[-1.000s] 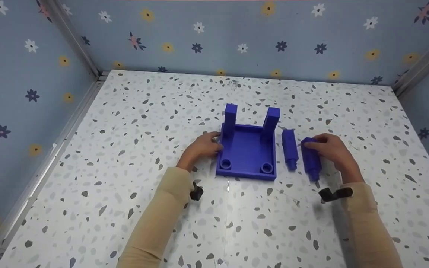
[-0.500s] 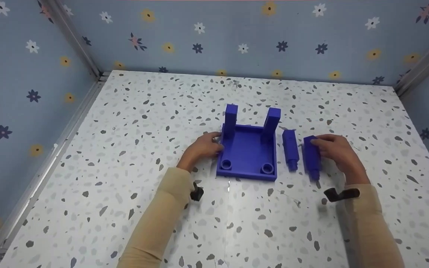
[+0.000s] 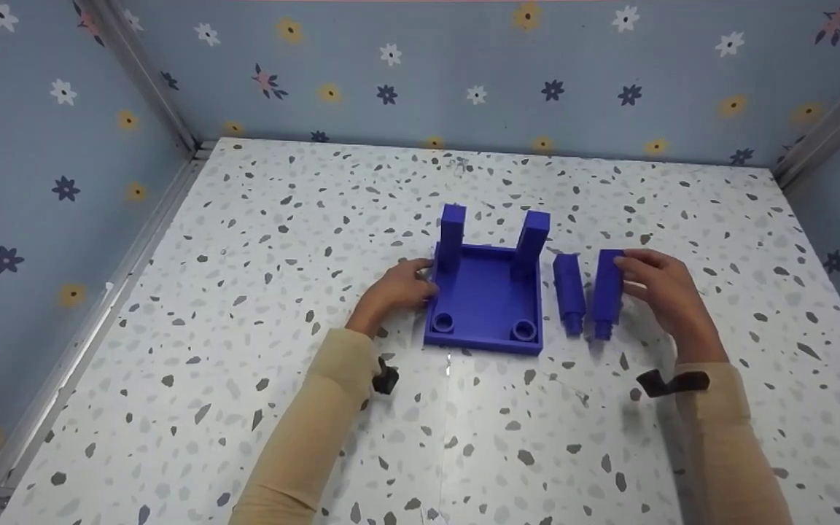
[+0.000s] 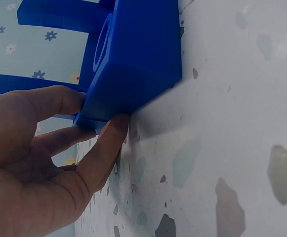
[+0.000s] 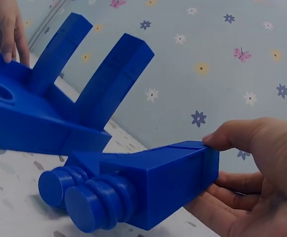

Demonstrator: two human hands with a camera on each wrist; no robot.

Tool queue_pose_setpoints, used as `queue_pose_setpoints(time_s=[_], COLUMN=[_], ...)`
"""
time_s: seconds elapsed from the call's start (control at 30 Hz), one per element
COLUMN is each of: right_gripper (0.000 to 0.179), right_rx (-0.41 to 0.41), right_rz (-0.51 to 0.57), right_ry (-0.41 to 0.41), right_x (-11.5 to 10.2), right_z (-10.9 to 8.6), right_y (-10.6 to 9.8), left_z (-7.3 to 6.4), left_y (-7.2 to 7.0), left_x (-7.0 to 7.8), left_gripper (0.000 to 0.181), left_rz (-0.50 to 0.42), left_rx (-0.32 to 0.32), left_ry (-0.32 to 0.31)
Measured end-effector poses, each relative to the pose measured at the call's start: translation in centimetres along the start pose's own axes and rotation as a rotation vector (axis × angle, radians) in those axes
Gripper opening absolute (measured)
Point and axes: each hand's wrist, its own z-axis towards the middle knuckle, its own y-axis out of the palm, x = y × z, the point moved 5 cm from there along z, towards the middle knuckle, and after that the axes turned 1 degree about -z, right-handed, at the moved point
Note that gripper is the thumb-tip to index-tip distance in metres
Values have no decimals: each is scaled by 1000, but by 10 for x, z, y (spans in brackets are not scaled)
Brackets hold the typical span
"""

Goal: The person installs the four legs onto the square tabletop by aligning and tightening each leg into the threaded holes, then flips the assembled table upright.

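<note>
leg (image 3: pixel 609 283), blue, square in section and threaded at one end, is what we find right of center in the head view, clamped between the thumb and curled fingers of the right hand (image 3: pixel 664 288). its long axis runs nearly up and down the frame, the top leaning a little right, and its threaded end (image 3: pixel 602 331) points toward the bottom edge. in the right wrist view we see that end aimed at the lower left. back in the head view, a second leg (image 3: pixel 569 286) lies just left of it, nearly parallel, its thread also toward the bottom. near frame center we have a square tray-shaped base (image 3: pixel 485 299), with two upright legs (image 3: pixel 534 240) at its upper corners and two round sockets (image 3: pixel 523 330) at its lower ones. the left hand (image 3: pixel 397 286) grips the base's left edge, thumb and fingers against it. we cannot tell whether the held leg touches the speckled table (image 3: pixel 303 219).
</note>
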Motion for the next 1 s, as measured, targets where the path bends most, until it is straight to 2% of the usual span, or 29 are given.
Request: queue_pose_setpoints(time_s=[0.13, 0.37, 0.57, 1.0], right_gripper=[59, 48, 50, 47], right_rx=[10, -17, 11, -24], right_rz=[33, 110, 60, 101], right_ry=[-46, -147, -205, -333], right_x=[-8, -24, -36, -57], right_z=[-5, -16, -23, -41], right_y=[3, 13, 19, 37], left_z=[0, 0, 0, 2], left_y=[1, 0, 0, 1], left_x=[-1, 0, 0, 0], left_gripper=[64, 63, 63, 62], left_rz=[-6, -12, -2, 11], left_rx=[-3, -3, 1, -5], left_ry=[-16, 10, 13, 14])
